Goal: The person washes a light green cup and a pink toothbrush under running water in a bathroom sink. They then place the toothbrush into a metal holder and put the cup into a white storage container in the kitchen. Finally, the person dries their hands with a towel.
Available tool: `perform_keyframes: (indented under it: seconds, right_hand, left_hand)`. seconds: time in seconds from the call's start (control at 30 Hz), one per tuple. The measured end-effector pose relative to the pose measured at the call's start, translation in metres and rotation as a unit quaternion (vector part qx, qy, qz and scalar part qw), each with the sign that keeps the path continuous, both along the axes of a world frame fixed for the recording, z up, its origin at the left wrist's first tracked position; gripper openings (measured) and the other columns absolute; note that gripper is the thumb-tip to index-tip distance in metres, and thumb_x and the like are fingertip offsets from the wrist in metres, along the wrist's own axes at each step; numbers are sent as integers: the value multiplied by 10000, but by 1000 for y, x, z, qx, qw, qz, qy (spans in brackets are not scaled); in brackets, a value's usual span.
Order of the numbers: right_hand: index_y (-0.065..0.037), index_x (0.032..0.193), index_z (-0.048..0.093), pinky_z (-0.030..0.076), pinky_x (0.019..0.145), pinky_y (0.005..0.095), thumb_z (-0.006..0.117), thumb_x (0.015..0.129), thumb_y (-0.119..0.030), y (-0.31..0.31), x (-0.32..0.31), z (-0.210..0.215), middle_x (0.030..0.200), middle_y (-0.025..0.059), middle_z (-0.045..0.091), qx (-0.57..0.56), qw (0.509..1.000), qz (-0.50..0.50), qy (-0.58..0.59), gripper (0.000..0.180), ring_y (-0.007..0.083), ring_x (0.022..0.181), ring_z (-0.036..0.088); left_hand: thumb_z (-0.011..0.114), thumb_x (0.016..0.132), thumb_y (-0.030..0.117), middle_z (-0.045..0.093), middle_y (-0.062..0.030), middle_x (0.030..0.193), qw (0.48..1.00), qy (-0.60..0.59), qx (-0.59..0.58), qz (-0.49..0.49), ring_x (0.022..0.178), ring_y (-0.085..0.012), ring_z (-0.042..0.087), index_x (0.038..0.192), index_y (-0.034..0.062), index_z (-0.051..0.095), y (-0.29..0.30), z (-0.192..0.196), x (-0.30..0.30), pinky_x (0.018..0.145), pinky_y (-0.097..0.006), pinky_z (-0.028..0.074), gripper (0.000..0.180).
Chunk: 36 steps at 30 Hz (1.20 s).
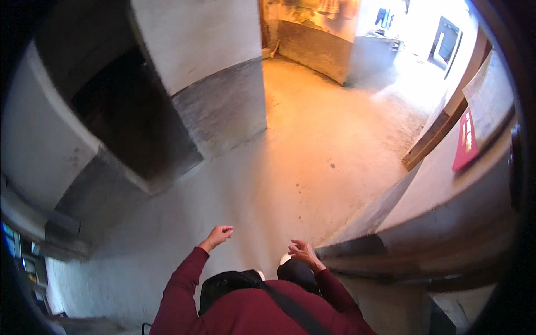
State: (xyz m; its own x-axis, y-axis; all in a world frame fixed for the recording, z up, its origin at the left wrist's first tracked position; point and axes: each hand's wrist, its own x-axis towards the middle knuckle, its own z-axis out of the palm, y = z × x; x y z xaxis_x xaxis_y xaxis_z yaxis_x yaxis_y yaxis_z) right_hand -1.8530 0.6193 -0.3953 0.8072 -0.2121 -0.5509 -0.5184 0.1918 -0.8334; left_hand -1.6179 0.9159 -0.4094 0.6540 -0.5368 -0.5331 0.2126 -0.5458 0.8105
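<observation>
My left hand [218, 237] hangs in the air in front of my body, its fingers curled loosely together. Nothing shows in it. To the right, my right hand [305, 253] is held out over my leg with its fingers apart, holding nothing. Both forearms wear dark red sleeves [187, 272]. A black strap [295, 307] crosses my chest, and a black bag [223, 286] sits at my left front. Below the hands lies the grey concrete floor [234, 195]; neither hand touches any object.
A dark doorway [128, 111] opens at the left, beside a white and grey wall corner [223, 106]. Orange light covers the passage floor [329, 134] ahead, leading to a bright door [445, 44]. Along the right wall run a wooden post [438, 134] and a red hanging sheet [465, 142].
</observation>
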Motion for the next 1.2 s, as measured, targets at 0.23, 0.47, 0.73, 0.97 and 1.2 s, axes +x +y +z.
perform_keyframes:
  seconds: [0.23, 0.47, 0.73, 0.97, 1.2]
  right_hand:
    - [29, 919, 597, 461, 537, 248, 547, 857, -204, -121, 171, -30, 677, 36, 582, -97, 991, -58, -75, 247, 105, 598, 565]
    - [68, 1178, 492, 480, 583, 268, 548, 840, -238, -292, 338, 12, 773, 111, 631, -124, 984, -36, -126, 459, 131, 667, 595]
    - [74, 1082, 558, 483, 573, 323, 569, 805, -231, -442, 474, 35, 759, 159, 642, -145, 975, -97, -137, 412, 174, 615, 612]
    - [82, 1125, 529, 501, 583, 272, 543, 843, -238, -599, 577, 46, 857, 121, 636, -123, 974, -174, -72, 427, 141, 701, 622]
    - [23, 1035, 573, 486, 531, 263, 540, 835, -236, -711, 655, 56, 796, 77, 611, -68, 929, -352, -93, 329, 124, 621, 583]
  left_hand:
    - [573, 863, 269, 621, -17, 959, 994, 84, -20, -59, 830, -104, 599, 1195, 81, 544, -164, -5, 140, 655, -243, 467, 383]
    - [560, 866, 243, 614, -37, 1022, 997, 51, 50, -30, 889, -126, 601, 1231, 75, 507, -305, 29, 288, 721, -292, 482, 405]
    - [561, 879, 236, 609, -63, 1037, 991, 89, 39, -92, 887, -148, 604, 1229, 50, 495, -491, 17, 446, 719, -323, 490, 402]
    - [547, 893, 241, 604, -59, 1037, 979, 77, 8, -187, 903, -160, 601, 1240, 73, 485, -697, 20, 629, 741, -355, 498, 391]
    - [566, 874, 248, 608, -41, 1035, 966, 36, -21, -256, 923, -137, 587, 1236, 50, 496, -891, 75, 748, 727, -287, 478, 418]
